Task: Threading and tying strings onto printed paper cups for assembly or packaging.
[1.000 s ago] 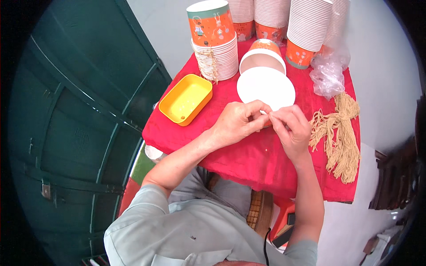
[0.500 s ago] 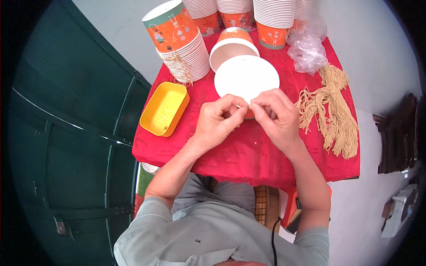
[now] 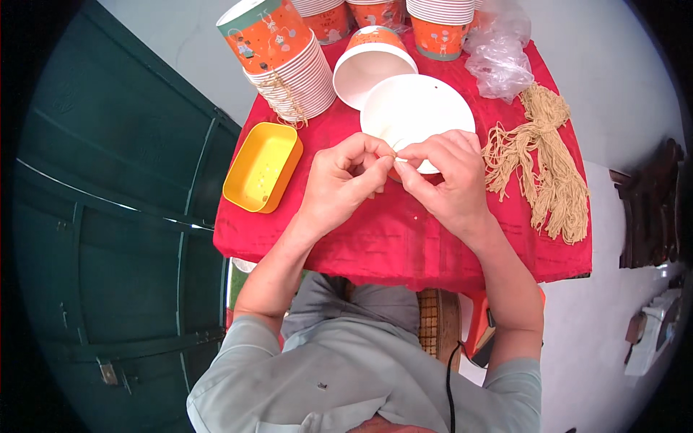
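My left hand and my right hand meet fingertip to fingertip over the near edge of a white paper bowl lying on a red tablecloth. Both pinch a thin beige string between thumb and forefinger. Whether the string runs through the bowl is hidden by my fingers. A bundle of loose beige strings lies just right of my right hand.
A yellow tray sits at the cloth's left edge. A tilted stack of orange-patterned cups, an overturned cup, more stacks and a clear plastic bag stand behind. A dark green door is on the left.
The view has shifted, so the table sits higher and more central. My hands stay joined at the bowl's edge, now drawn slightly closer together on the string.
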`<state>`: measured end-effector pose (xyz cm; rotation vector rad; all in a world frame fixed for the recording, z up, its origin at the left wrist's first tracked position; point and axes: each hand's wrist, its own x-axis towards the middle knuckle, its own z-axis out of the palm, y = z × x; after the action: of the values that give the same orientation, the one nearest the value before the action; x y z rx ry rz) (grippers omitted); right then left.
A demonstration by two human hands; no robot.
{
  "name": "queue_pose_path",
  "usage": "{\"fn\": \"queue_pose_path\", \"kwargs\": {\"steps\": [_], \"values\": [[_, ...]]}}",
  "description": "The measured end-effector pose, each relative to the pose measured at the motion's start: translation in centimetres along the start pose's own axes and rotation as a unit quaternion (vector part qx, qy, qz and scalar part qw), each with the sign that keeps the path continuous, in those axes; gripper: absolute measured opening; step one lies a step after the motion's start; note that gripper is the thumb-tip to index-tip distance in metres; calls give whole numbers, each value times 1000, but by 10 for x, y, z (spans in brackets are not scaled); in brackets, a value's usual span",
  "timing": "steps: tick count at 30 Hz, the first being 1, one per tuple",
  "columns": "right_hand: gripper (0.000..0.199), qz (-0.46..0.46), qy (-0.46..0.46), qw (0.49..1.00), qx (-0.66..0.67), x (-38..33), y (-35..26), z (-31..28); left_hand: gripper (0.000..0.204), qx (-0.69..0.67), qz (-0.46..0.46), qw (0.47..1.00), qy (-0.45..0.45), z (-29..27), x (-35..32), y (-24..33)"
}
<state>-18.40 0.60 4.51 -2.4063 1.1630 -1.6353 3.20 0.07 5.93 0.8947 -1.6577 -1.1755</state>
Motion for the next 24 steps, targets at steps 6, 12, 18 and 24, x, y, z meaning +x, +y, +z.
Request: {"fn": "queue_pose_path", "kwargs": {"steps": [6,12,18,24], "values": [[10,39,6,999,25,-1,-1,-2,12,101,-14,995,20,5,-2,12],[9,38,-17,999,21,-1,-2,-3,12,107,10,994,29,-1,-5,12],[9,30,-21,999,17,0,-4,-4,15,88,14,996,28,-2,-9,11],[9,27,-30,999,17,0,-6,-4,16,108,30,993,24,-1,-9,13]]}}
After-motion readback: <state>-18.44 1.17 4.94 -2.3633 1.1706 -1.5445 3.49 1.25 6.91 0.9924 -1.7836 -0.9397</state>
